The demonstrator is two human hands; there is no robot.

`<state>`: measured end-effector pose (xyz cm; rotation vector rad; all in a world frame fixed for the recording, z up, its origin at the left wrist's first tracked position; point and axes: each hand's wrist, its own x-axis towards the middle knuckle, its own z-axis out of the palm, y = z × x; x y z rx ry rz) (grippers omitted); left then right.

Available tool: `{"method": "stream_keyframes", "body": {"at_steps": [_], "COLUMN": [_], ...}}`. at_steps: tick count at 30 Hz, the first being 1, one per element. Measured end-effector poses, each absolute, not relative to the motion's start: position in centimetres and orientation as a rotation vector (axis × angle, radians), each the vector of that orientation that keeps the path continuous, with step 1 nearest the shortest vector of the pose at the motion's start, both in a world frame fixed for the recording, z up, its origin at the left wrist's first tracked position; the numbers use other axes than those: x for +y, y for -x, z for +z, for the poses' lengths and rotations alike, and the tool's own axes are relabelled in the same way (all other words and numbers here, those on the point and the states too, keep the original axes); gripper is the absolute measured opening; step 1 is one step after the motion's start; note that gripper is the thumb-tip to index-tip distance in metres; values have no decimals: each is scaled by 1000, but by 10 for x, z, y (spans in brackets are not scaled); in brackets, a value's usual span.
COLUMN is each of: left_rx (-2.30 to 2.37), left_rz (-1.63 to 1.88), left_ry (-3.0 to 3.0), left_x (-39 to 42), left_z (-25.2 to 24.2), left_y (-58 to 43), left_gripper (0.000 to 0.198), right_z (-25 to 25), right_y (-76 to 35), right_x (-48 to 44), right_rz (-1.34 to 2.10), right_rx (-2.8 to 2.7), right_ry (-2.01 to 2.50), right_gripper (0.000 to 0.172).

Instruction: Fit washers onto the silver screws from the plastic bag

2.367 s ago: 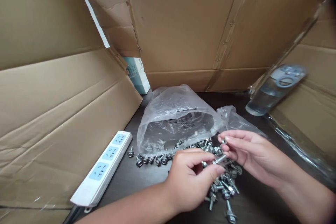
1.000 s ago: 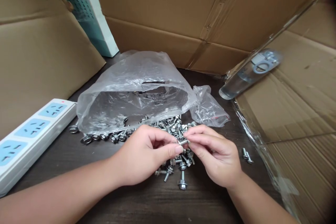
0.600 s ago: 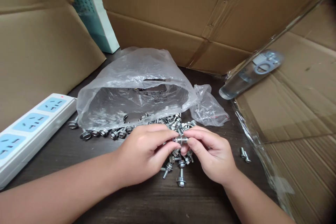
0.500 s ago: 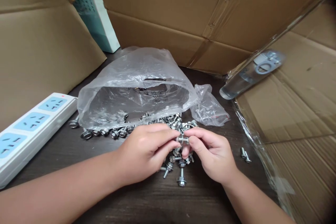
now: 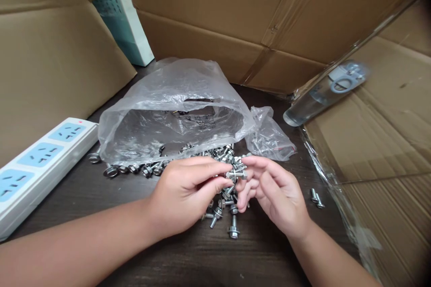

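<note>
Between the thumb and forefinger of my left hand [image 5: 188,193] is a silver bolt [image 5: 239,174], held sideways with its free end pointing right. My right hand [image 5: 274,193] is just to the right of that end, thumb and fingers apart; whether a fingertip still touches the bolt I cannot tell. Below and behind both hands lies a pile of loose flange bolts [image 5: 229,157], partly hidden by my fingers. One bolt with a washer [image 5: 233,228] lies at the near edge of the pile.
A clear plastic bag [image 5: 182,85] lies with its mouth towards me behind the bolts. Right of it are a small plastic bag [image 5: 269,139], a water bottle [image 5: 313,98] and two screws [image 5: 316,198]. A power strip [image 5: 43,166] lies left. Cardboard walls [image 5: 208,4] surround the table.
The fingers of my right hand have opened and drawn slightly back from the bolt's end. My left hand keeps its pinch on the bolt, almost in place.
</note>
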<state>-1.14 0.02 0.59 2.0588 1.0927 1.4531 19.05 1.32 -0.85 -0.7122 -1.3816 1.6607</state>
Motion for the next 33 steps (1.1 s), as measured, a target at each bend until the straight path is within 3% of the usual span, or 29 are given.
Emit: {"method": "stream_keyframes", "body": {"at_steps": [10,19,25,29,33], "left_rx": [1012,908,906,956,951], "left_rz": [1465,1527,1522,1524,1507], "left_ry": [-2058,-2167,-2172,-2124,-2062], "left_x": [-2,-2,-2,-1,0], "left_z": [5,2,4,6,7], "left_y": [10,12,11,12,12], "left_gripper": [14,17,16,15,13], "right_z": [-4,-8,-14,-7,-1], "right_y": [-187,-188,-191,-190,-188], "right_x": [9,8,10,10,7], "right_rz": [1393,1683,1758,1686,1591], "right_rx": [-1568,-1394,-1320,-1357,-1444], "right_ry": [747,743,787,717,702], "right_gripper": [19,11,28,20,23]}}
